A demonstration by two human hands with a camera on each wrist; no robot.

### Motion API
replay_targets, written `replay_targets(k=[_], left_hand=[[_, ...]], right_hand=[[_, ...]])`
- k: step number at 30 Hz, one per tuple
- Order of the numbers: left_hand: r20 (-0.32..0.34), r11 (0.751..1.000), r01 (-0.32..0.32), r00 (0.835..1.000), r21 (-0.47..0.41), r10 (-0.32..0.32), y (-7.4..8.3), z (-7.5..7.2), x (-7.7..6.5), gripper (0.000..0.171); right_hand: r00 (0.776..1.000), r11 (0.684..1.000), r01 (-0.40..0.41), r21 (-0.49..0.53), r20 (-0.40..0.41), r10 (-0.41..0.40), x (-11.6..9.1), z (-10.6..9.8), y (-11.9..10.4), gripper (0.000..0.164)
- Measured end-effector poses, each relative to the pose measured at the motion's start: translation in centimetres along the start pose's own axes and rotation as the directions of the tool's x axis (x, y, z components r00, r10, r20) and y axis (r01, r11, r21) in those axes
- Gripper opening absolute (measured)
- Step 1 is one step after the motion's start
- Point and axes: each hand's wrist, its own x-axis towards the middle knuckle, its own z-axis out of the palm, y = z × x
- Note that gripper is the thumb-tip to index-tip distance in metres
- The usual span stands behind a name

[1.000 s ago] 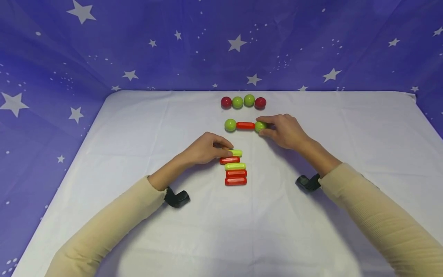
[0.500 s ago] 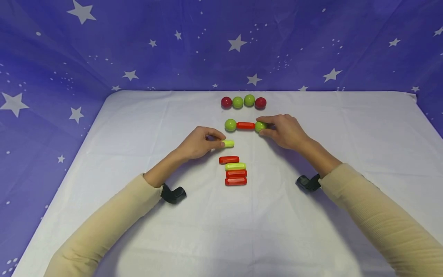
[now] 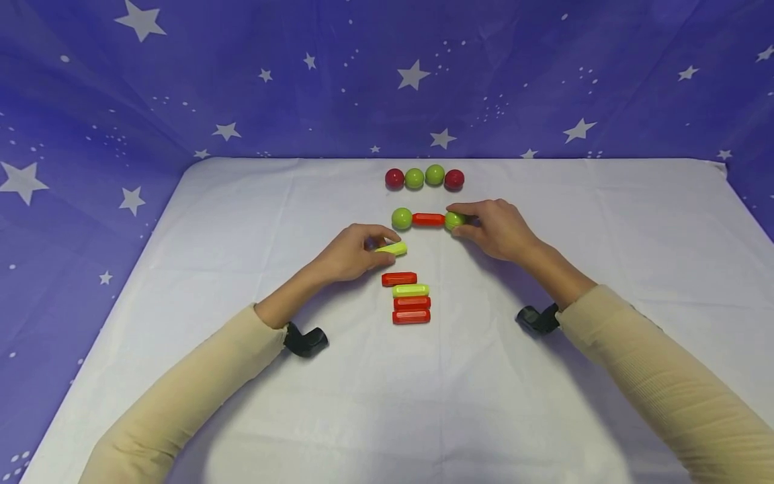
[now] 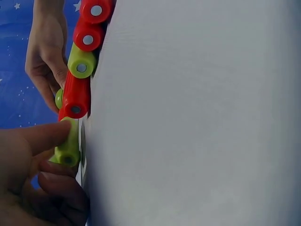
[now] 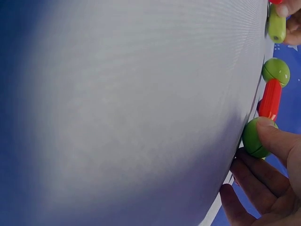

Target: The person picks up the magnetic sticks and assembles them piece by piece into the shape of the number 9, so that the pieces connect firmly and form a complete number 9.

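My left hand (image 3: 357,253) pinches a yellow-green magnetic rod (image 3: 394,249) between thumb and fingers, close over the white cloth. In the left wrist view this rod (image 4: 70,141) shows a round end facing the camera. My right hand (image 3: 498,228) grips a green ball (image 3: 453,220) at the right end of a red rod (image 3: 428,220). At that rod's left end sits another green ball (image 3: 402,218). The right wrist view shows the thumb lying on the held ball (image 5: 254,137), the red rod (image 5: 270,100) and the far ball (image 5: 276,71) in line beyond it.
Below the left hand lie a red rod (image 3: 399,279), a yellow-green rod (image 3: 411,290) and two more red rods (image 3: 412,303). Behind, red and green balls (image 3: 414,178) form a row. A starry blue cloth (image 3: 363,87) hangs behind the white table (image 3: 242,202).
My left hand has drawn the yellow-green rod away from the top of the rod stack, up and to the left, then tilted it slightly. The right hand has stayed on its ball.
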Motion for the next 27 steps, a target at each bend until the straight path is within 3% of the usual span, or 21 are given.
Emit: replay_targets(k=[6, 14, 27], left_hand=[[0.011, 0.995, 0.023, 1.000, -0.101, -0.022, -0.02, -0.08, 0.08, 0.037], [0.021, 0.994, 0.007, 1.000, -0.112, -0.005, 0.06, -0.06, 0.13, 0.037], [-0.015, 0.971, 0.092, 0.995, -0.219, -0.098, 0.15, 0.24, 0.57, 0.035]], right_hand=[[1.000, 1.000, -0.004, -0.003, 0.004, 0.004, 0.02, 0.00, 0.02, 0.049], [1.000, 1.000, 0.006, -0.002, -0.005, -0.006, 0.05, 0.00, 0.06, 0.048], [1.000, 1.000, 0.002, -0.011, 0.002, -0.002, 0.12, 0.03, 0.05, 0.048]])
